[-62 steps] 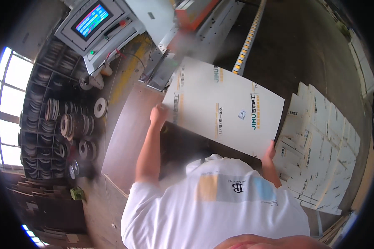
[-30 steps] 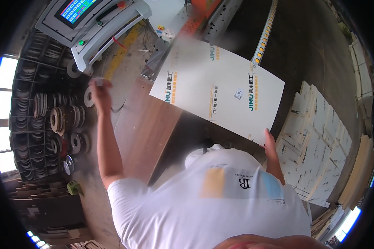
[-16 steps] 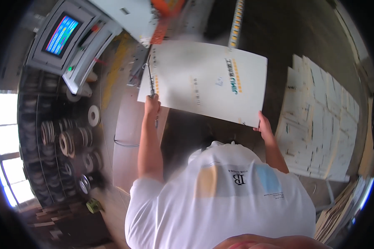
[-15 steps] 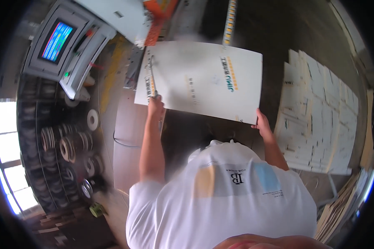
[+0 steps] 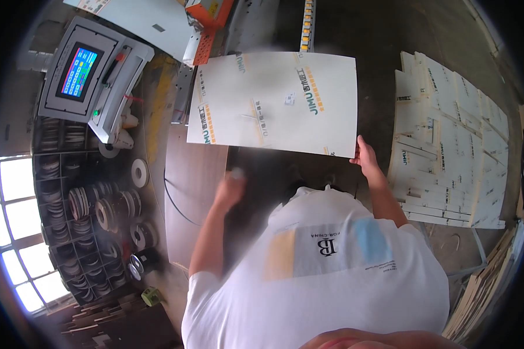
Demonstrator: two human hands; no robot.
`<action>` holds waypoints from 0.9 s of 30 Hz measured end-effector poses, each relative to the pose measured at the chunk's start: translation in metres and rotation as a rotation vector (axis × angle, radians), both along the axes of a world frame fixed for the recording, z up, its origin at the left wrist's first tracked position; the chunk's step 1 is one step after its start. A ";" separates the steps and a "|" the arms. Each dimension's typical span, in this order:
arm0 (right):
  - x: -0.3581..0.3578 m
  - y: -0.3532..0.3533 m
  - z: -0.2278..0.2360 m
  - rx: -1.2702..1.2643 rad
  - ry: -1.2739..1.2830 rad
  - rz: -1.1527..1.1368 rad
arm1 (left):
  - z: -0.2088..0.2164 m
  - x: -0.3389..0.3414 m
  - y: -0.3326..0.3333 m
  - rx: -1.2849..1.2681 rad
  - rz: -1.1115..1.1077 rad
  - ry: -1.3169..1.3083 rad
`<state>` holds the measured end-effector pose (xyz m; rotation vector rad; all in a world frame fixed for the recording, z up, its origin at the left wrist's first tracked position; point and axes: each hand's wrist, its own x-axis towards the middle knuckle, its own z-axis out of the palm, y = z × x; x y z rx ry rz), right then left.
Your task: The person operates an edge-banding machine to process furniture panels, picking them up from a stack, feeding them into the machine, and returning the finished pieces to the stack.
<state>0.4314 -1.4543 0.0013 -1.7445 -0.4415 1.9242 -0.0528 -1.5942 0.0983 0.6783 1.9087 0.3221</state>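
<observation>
Here, panel (image 5: 273,104): white with green, black and orange lettering, held out ahead of the person, its near left corner overlapping the table in view (whether it rests there, I cannot tell).
Right hand (image 5: 364,157): at the panel's near right corner, fingers grasping the edge.
Left hand (image 5: 232,189): on the near side of the panel, toward its left end and apart from it; blurred (so I cannot tell whether the fingers are clenched or released).
Table (image 5: 192,168): brownish, reaching toward the person from the panel's left end.
Cable (image 5: 172,199): dark, curving over the table, nearer than the panel's left corner.
Machine (image 5: 151,29): pale with an orange part (image 5: 209,14), beyond the panel's far left corner.
Rail (image 5: 307,29): yellow-dotted, running away from the panel's far edge.
Console (image 5: 70,81): grey, screen (image 5: 80,70) lit, left of the panel.
Reels (image 5: 108,212): round, clustered left of the panel and nearer the person.
Stack (image 5: 457,142): white boards, similarly lettered, right of the panel and apart.
</observation>
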 end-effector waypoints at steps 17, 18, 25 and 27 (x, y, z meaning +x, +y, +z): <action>-0.001 0.017 -0.025 0.041 -0.154 0.195 | 0.073 0.043 -0.138 0.071 -0.616 0.058; -0.008 0.019 -0.009 0.048 -0.182 0.113 | 0.080 0.047 -0.135 0.068 -0.547 0.019; -0.031 0.064 0.014 0.679 -1.039 0.494 | 0.043 -0.073 -0.186 0.129 0.490 0.520; -0.037 0.065 0.008 0.714 -1.214 0.525 | 0.068 -0.031 -0.161 0.029 0.428 0.350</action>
